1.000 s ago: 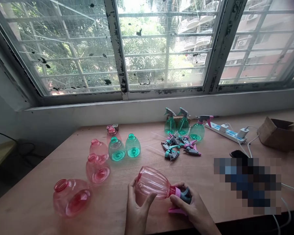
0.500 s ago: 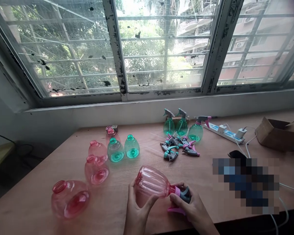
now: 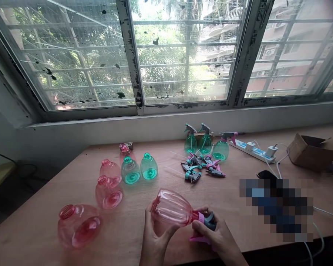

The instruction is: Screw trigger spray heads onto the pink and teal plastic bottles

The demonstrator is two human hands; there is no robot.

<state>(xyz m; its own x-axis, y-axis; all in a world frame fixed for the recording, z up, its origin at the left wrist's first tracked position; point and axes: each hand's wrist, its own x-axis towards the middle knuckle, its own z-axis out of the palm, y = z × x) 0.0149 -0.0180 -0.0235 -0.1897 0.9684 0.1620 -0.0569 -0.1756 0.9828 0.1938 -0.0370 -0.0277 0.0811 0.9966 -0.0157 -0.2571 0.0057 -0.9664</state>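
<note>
I hold a pink transparent spray bottle (image 3: 170, 208) on its side just above the wooden table (image 3: 238, 173). My left hand (image 3: 155, 242) wraps the bottle's body from below. My right hand (image 3: 218, 236) grips the grey and pink trigger spray head (image 3: 208, 221) at the bottle's neck. The head sits on the neck; how tight it is I cannot tell.
Several open pink bottles (image 3: 77, 224) and two green ones (image 3: 140, 169) stand to the left. Three capped green bottles (image 3: 205, 142) and a pile of loose spray heads (image 3: 201, 166) lie farther back. A power strip (image 3: 252, 149), phone (image 3: 266, 174), cables and cardboard box (image 3: 312, 151) are at right.
Almost nothing: the bottle and both hands stay in the same place, and the view has shifted slightly.
</note>
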